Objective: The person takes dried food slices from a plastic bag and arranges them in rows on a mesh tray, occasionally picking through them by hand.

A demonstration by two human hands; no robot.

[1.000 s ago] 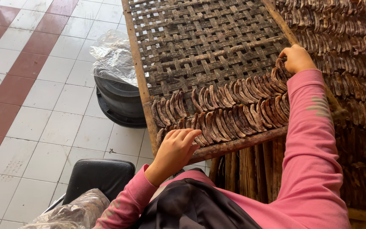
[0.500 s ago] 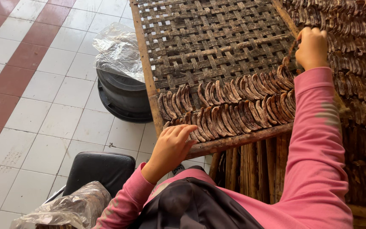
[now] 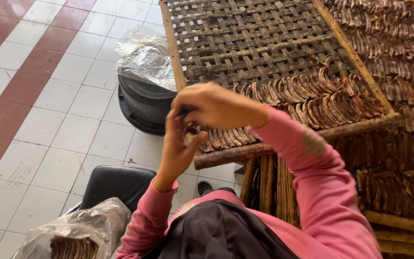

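Presently both hands met in front of the near edge of the woven tray point(image 3: 245, 43). The left hand point(image 3: 180, 146) stood upright, palm toward the right hand point(image 3: 216, 105), fingers half curled and pinching a small dark strip point(image 3: 191, 128) against the right hand's fingertips. The right hand was curled over it from above, thumb and forefinger pressed on the same piece. Most of the strip was hidden, so its long axis could not be told.

Just beyond the hands, curved brown strips point(image 3: 312, 96) lay in two overlapping rows along the tray's near rail, each running across the row, away from the person. Farther out, the weave was bare up to the tray's far end.

Right of the right hand, a second rack point(image 3: 398, 57) carried close rows of the same strips. Left of the left hand, a black tub point(image 3: 142, 103) on the tiled floor point(image 3: 49, 96) held crumpled clear plastic. Below the left forearm, a clear bag point(image 3: 80, 230) held stacked brown pieces beside a black seat point(image 3: 116, 184). Open floor extended to the left.
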